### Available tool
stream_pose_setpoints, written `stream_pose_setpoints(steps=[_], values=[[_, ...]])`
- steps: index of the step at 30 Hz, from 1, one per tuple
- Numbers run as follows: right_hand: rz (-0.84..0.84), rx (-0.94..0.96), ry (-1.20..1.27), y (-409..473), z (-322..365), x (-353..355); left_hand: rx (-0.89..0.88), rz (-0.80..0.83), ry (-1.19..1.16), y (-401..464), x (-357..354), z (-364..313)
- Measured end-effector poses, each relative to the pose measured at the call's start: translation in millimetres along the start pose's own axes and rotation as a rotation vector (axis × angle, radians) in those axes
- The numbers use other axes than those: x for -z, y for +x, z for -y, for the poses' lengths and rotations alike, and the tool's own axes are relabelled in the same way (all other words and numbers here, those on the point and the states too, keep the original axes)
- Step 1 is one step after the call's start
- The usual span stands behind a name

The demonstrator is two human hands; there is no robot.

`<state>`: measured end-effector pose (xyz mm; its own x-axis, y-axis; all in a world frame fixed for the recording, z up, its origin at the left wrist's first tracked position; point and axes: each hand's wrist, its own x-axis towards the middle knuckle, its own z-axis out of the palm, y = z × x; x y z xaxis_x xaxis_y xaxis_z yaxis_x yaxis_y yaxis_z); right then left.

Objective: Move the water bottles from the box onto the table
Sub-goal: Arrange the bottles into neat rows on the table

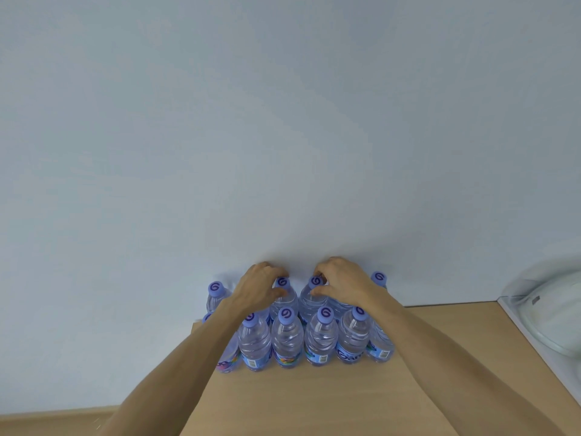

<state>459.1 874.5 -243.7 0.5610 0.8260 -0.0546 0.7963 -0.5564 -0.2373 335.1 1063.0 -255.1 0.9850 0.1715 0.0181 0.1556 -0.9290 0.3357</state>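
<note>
Pale wall [283,121] behind wooden table [314,398]. Water bottles [287,338] upright in two tight rows at far edge; box out of view. Left hand [261,286] and right hand [341,280] each curled round a far-row bottle neck. Risk: forearms brushing near row, toppling it.

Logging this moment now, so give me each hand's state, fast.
Left hand: fingers curled round the neck of a back-row bottle.
Right hand: pinching the cap of the neighbouring back-row bottle.
</note>
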Motion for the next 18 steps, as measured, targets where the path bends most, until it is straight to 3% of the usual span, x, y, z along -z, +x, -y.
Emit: stream_pose_setpoints(steps=[6,15,18], values=[[0.052,0.049,0.069,-3.5,-4.1,2.4,0.139,-0.081,0.097,0.1,-2.9,-9.2],[-0.008,0.005,0.110,-1.6,0.7,-1.2,0.009,-0.066,-0.074,-1.1,-5.8,2.7],[-0.025,0.000,0.119,-2.1,0.6,-2.2,0.047,-0.064,-0.069,-1.5,-5.9,4.0]])
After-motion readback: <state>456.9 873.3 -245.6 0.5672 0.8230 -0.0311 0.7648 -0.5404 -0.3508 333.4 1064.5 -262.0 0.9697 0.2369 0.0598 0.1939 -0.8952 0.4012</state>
